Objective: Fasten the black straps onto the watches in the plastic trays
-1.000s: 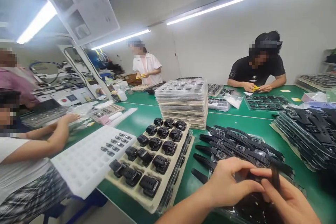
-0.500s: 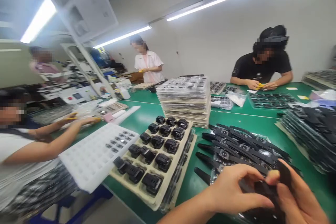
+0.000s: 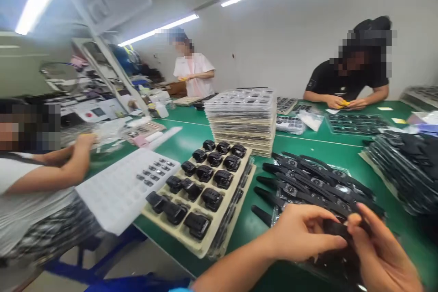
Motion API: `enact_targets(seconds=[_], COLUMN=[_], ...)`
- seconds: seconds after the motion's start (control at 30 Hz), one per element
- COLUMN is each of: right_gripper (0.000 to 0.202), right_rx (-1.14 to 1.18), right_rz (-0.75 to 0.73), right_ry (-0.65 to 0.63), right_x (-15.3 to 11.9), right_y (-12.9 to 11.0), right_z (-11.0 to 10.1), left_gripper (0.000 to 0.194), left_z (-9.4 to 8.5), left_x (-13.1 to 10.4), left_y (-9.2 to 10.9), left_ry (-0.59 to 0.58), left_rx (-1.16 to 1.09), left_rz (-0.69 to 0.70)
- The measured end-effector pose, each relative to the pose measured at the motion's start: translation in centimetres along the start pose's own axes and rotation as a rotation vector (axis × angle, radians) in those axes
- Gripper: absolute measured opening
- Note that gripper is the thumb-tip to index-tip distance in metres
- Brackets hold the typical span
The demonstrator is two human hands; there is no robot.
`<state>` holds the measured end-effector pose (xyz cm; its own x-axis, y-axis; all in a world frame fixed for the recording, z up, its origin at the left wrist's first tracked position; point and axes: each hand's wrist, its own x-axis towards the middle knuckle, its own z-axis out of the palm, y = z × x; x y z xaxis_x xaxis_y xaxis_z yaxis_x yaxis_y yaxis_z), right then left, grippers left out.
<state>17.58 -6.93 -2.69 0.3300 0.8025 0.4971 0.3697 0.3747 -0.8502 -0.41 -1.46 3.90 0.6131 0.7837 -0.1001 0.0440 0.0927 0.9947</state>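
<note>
At the lower right, my left hand [image 3: 297, 235] and my right hand [image 3: 385, 251] are close together, both closed on one black watch strap [image 3: 333, 227]. Thumb and fingers of each hand pinch it, and they hide much of it. Whether a watch body is attached I cannot tell. Just beyond my hands, black smartwatches [image 3: 316, 182] with open straps lie in rows on a clear plastic tray. To the left of my left arm, a cream tray [image 3: 201, 248] carries rows of black watches with their straps closed, one per compartment.
A tall stack of trays [image 3: 241, 121] rises mid-table. More stacked trays with straps [image 3: 400, 169] stand at right. A white foam tray [image 3: 102, 200] juts over the table's left edge. Co-workers sit at left [image 3: 37, 178] and far right [image 3: 345, 82]; another person [image 3: 194, 70] is at the back.
The strap piece that stood up between my fingers is now lower and mostly covered by them. My view has shifted slightly. The left co-worker's arms have drawn back.
</note>
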Motion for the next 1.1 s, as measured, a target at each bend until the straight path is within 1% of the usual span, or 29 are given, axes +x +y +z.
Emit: enact_targets(seconds=[0.07,0.1,0.17,0.3,0.33,0.4,0.47,0.6,0.73,0.83,0.97,1.03,1.1], right_gripper=[0.027,0.023,0.019,0.023,0.022,0.022,0.024,0.020,0.008,0.009,0.010,0.010,0.010], right_rx=[-0.016,-0.002,0.046,0.262,0.300,0.326,0.301,0.178,0.025,-0.028,-0.039,-0.038,-0.044], right_rz=[-0.076,-0.106,-0.084,0.103,0.135,0.148,0.112,-0.030,-0.126,-0.127,-0.110,-0.109,-0.105], right_ry=[-0.106,-0.115,-0.080,0.071,0.083,0.063,0.015,-0.099,-0.126,-0.118,-0.125,-0.151,-0.212], right_x=[0.5,0.7,0.8,0.2,0.0,-0.1,0.1,1.0,1.7,1.6,1.5,1.7,1.9], right_y=[-1.7,-2.5,-3.7,-4.7,-4.8,-4.8,-4.7,-4.2,-4.2,-4.5,-4.6,-4.6,-4.6], right_z=[-0.3,-0.2,0.4,1.5,1.7,1.8,1.6,0.7,0.2,0.1,-0.1,-0.4,-0.6], left_gripper=[0.072,0.065,0.056,0.056,0.055,0.049,0.044,0.040,0.037,0.035,0.036,0.038,0.037], left_z=[-0.3,-0.3,-0.4,-0.2,-0.2,-0.2,-0.4,-0.5,-0.4,-0.4,-0.6,-0.7,-0.7], left_x=[0.0,0.0,0.0,-0.1,-0.1,-0.1,-0.1,-0.2,-0.1,0.0,0.2,0.2,0.2], left_y=[0.3,0.4,0.4,0.2,0.2,0.2,0.2,0.2,0.5,0.8,0.7,0.6,0.5], left_ry=[-0.013,-0.021,-0.019,0.006,0.015,0.031,0.042,0.038,0.060,0.057,0.052,0.056,0.060], left_rx=[-0.073,-0.106,-0.153,-0.185,-0.179,-0.155,-0.129,-0.100,-0.053,-0.051,-0.037,-0.045,-0.058], left_rz=[-0.006,-0.002,0.007,0.010,0.013,0.018,0.021,0.007,0.015,0.013,0.016,0.021,0.025])
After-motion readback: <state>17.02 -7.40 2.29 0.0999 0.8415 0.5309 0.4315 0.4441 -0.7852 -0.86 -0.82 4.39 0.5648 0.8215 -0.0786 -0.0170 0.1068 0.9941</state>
